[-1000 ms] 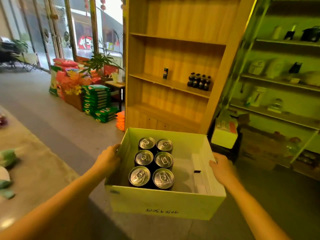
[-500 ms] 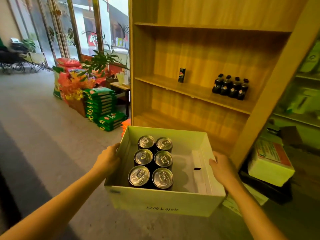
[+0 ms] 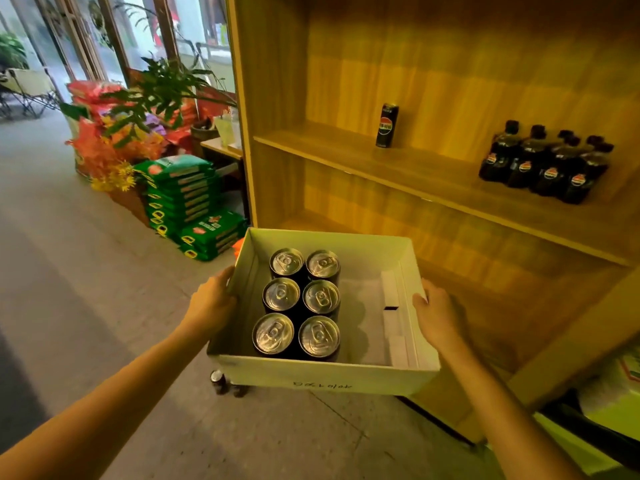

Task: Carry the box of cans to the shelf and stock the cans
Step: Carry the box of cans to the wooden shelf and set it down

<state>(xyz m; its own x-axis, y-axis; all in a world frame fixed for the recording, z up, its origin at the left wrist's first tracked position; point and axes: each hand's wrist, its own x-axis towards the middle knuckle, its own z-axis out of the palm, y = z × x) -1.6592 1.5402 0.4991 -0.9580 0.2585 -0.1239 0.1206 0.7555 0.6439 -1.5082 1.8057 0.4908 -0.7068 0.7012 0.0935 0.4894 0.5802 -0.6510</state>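
I hold an open white cardboard box [image 3: 322, 377] in front of me, above the floor. My left hand [image 3: 213, 303] grips its left wall and my right hand [image 3: 436, 315] grips its right wall. Several black cans [image 3: 301, 303] with silver tops stand in two rows in the box's left half; the right half is bare. Straight ahead is a wooden shelf unit [image 3: 415, 174]. One black can [image 3: 387, 125] stands alone on its middle board.
A pack of dark soda bottles [image 3: 543, 166] sits on the same board at the right. Stacked green bags [image 3: 187, 199], red bags and a plant [image 3: 162, 88] stand left of the shelf. Two small dark bottles [image 3: 221, 382] stand on the floor under the box.
I have walked closer to the wooden shelf with the box; the shelf now fills the view ahead. Both hands keep the same hold on the box walls.
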